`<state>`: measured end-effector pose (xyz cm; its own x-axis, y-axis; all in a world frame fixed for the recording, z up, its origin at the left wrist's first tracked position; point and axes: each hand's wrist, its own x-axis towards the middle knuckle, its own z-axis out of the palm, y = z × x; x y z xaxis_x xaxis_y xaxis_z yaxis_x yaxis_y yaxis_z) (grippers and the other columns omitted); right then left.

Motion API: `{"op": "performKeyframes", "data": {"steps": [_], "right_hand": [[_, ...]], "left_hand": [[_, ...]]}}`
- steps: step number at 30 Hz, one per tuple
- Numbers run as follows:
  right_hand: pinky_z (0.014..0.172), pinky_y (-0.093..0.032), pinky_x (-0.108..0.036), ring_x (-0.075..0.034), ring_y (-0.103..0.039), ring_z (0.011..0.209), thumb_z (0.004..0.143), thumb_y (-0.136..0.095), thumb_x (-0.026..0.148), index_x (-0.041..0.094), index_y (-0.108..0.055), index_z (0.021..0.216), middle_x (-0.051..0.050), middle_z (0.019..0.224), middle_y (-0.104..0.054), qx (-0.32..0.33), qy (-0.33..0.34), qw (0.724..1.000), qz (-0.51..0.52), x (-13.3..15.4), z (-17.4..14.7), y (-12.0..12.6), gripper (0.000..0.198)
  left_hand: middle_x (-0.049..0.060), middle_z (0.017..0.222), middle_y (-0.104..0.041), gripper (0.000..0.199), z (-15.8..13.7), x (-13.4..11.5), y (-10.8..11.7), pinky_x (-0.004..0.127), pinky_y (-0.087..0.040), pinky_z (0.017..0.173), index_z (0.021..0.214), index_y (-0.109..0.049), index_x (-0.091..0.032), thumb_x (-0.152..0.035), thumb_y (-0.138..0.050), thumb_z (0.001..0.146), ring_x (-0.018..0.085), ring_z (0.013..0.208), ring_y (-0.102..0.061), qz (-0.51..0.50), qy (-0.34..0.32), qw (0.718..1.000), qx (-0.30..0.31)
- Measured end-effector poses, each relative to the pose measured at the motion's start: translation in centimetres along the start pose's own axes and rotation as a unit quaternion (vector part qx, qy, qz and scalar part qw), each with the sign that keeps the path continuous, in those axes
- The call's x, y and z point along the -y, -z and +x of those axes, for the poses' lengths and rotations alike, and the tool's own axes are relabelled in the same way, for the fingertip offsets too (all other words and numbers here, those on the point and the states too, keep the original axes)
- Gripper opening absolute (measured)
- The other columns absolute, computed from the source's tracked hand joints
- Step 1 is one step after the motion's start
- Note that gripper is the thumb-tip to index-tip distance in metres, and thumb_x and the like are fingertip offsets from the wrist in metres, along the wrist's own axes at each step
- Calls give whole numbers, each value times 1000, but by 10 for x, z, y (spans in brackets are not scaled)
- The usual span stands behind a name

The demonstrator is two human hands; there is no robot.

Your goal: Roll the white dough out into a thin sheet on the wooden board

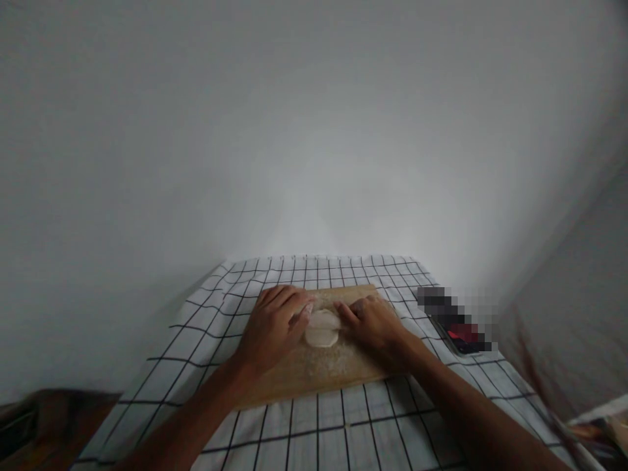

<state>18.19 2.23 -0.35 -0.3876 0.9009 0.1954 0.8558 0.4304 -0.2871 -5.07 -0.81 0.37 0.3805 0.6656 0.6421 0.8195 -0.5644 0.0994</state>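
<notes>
A small flat piece of pale dough (321, 337) lies on a floured wooden board (324, 379), with a raised or folded-looking strip across its far part. At its left edge my left hand (279, 320) is bent, thumb and fingertips closing on the dough's side. From the right, my right hand (375, 320) has its fingers curled, and its thumb side meets the dough's right edge. The fingertips of both hands are partly hidden, so their exact grip is hard to see. White flour shows on the left fingers.
A white cloth with a black grid (338, 425) covers the table under the board. Towards the right edge lies a dark phone-like object (461, 337), partly blurred out. A plain pale wall (314, 163) rises behind the table.
</notes>
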Motion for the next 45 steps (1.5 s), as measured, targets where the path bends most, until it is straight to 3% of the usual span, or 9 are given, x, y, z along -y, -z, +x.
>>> {"op": "performKeyframes", "data": {"steps": [6, 10, 14, 17, 19, 21, 29, 35, 45], "right_hand": [[56, -30, -29, -17, -53, 59, 99, -12, 69, 19, -60, 64, -6, 62, -60, -48, -135, 978, 152, -20, 3, 6, 77], [52, -27, -27, -16, -51, 58, 97, -20, 72, 19, -58, 69, -2, 61, -56, -77, -130, 958, 244, -28, 6, 4, 71], [54, -29, -27, -16, -56, 62, 92, -47, 68, 20, -64, 80, -3, 71, -64, -97, -127, 969, 188, -25, 6, -4, 52], [56, -32, -28, -17, -59, 67, 92, -51, 62, 22, -66, 87, -4, 81, -68, -101, -117, 975, 158, -22, 5, -9, 43], [57, -33, -28, -17, -59, 67, 94, -51, 60, 22, -66, 88, -4, 82, -69, -103, -115, 976, 151, -21, 4, -9, 41], [57, -33, -28, -16, -59, 67, 95, -50, 59, 22, -65, 89, -4, 82, -69, -106, -116, 975, 154, -22, 4, -10, 41], [55, -30, -27, -15, -54, 65, 97, -45, 57, 22, -57, 88, -2, 78, -64, -127, -101, 973, 166, -25, 5, -12, 38], [58, -32, -27, -15, -56, 68, 97, -46, 57, 22, -56, 89, -3, 82, -66, -112, -103, 976, 155, -23, 3, -11, 38], [57, -33, -30, -16, -57, 68, 96, -48, 56, 23, -60, 92, -4, 81, -66, -105, -89, 981, 137, -25, 4, -13, 35]], "left_hand": [[5, 98, -69, 15, -3, 6, 10, 43, -42, 94, 99, -67, -23, -24, -55, 91, 24, 101, -59, -10, 2, 995, -97], [5, 103, -68, 23, -8, -1, 8, 40, -48, 87, 110, -63, -25, -36, -57, 91, 24, 98, -61, -59, 62, 996, 37], [7, 123, -63, 61, -16, -6, -2, 44, -52, 89, 127, -57, -30, -46, -77, 72, 30, 110, -61, -101, 65, 980, 161], [4, 134, -59, 45, -19, -2, -9, 48, -50, 99, 117, -61, -33, -32, -76, 75, 30, 122, -57, -122, 41, 976, 178], [2, 140, -56, 25, -18, 3, -12, 49, -47, 106, 106, -65, -31, -21, -65, 83, 27, 129, -53, -137, 37, 977, 157], [1, 144, -53, 22, -16, 10, -13, 49, -44, 111, 101, -67, -30, -16, -57, 87, 25, 133, -50, -142, 48, 980, 130], [2, 116, -69, 16, -10, 18, -10, 42, -50, 104, 100, -68, -27, -23, -57, 90, 20, 115, -61, -193, 104, 970, 103], [0, 95, -69, 7, -13, 13, -11, 35, -55, 84, 91, -68, -27, -27, -62, 88, 19, 93, -66, -202, 100, 962, 151], [1, 91, -71, 18, -13, 7, -7, 32, -55, 77, 98, -73, -29, -31, -56, 91, 18, 86, -66, -203, 102, 958, 176]]}}
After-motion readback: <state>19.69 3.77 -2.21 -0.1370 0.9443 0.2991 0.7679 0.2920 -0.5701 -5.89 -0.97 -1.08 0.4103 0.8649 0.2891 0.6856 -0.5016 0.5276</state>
